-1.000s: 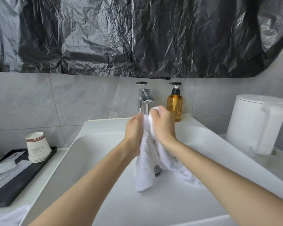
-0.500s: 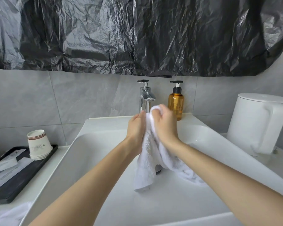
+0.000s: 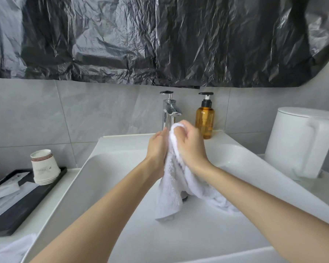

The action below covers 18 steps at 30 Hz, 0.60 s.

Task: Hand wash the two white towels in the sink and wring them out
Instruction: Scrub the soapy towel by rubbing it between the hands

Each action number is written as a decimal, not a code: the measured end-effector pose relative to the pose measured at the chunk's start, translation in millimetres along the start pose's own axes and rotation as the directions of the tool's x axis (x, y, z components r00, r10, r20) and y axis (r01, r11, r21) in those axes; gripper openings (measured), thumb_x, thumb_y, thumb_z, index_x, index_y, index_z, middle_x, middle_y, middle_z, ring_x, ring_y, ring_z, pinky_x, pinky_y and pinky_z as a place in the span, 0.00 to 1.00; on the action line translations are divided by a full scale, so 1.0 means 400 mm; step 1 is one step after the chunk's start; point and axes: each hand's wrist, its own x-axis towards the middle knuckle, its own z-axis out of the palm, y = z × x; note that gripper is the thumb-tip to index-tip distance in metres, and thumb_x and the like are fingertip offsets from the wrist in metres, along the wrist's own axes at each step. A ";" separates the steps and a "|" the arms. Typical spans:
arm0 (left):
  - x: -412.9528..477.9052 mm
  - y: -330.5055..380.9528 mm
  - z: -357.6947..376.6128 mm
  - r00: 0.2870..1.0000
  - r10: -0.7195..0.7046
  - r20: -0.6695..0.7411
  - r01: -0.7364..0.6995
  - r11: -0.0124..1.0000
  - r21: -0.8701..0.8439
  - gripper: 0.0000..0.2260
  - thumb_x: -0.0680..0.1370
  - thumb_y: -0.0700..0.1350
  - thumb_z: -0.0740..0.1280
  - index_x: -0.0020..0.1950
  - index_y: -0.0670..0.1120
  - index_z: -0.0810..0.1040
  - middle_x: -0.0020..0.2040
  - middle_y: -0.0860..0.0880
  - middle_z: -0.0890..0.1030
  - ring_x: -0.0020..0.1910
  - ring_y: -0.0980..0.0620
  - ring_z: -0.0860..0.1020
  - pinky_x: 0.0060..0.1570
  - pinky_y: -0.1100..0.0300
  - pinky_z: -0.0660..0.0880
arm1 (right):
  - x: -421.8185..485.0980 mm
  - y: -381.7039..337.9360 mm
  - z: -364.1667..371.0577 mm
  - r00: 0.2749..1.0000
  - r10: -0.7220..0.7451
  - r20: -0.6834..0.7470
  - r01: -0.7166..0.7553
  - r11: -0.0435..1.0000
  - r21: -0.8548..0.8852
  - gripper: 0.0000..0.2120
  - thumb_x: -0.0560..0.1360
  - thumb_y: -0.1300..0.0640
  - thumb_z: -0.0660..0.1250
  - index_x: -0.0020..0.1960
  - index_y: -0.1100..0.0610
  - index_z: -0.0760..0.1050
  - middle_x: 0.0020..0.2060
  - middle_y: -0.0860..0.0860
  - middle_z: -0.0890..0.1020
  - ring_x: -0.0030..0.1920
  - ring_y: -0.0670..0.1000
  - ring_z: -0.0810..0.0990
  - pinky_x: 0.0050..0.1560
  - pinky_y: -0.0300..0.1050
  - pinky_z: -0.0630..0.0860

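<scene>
I judge the step in hand to be the rubbing of the first towel [image 3: 171,188]. I would hold its bunched top firmly in the right hand [image 3: 191,147], whose fingers curl round it, and rub the cloth against the left hand [image 3: 157,149], which presses from the other side; whether those fingers close on it I cannot tell. The towel is white and fluffy and looks limp. It is held up just in front of the faucet [image 3: 169,111], and both ends hang down onto the floor of the sink [image 3: 122,186]. A second white cloth [image 3: 10,249], probably the other towel, lies on the counter at lower left.
</scene>
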 end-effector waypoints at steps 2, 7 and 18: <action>-0.012 -0.001 0.006 0.999 -0.036 0.010 0.036 0.999 -0.009 0.13 0.83 0.49 0.57 0.54 0.41 0.75 0.46 0.39 0.77 0.46 0.43 0.77 0.42 0.56 0.75 | 0.015 0.003 -0.004 0.987 0.090 -0.136 -0.089 0.996 0.018 0.10 0.75 0.60 0.58 0.35 0.53 0.69 0.28 0.44 0.70 0.30 0.43 0.65 0.36 0.43 0.65; 0.008 -0.005 -0.005 1.000 -0.022 -0.011 0.021 1.000 -0.019 0.13 0.83 0.46 0.58 0.43 0.41 0.75 0.33 0.44 0.78 0.33 0.48 0.78 0.34 0.61 0.74 | -0.013 0.005 0.007 0.999 0.033 0.023 -0.033 0.999 0.005 0.11 0.74 0.59 0.58 0.33 0.55 0.66 0.25 0.43 0.66 0.29 0.42 0.63 0.33 0.40 0.61; -0.007 -0.007 0.005 0.995 -0.083 0.056 0.086 0.995 -0.048 0.15 0.83 0.49 0.57 0.50 0.40 0.77 0.38 0.43 0.78 0.35 0.47 0.79 0.35 0.60 0.76 | 0.027 0.007 0.000 0.953 0.230 -0.196 -0.224 0.973 0.055 0.14 0.77 0.63 0.58 0.33 0.56 0.62 0.28 0.46 0.64 0.31 0.47 0.61 0.34 0.45 0.60</action>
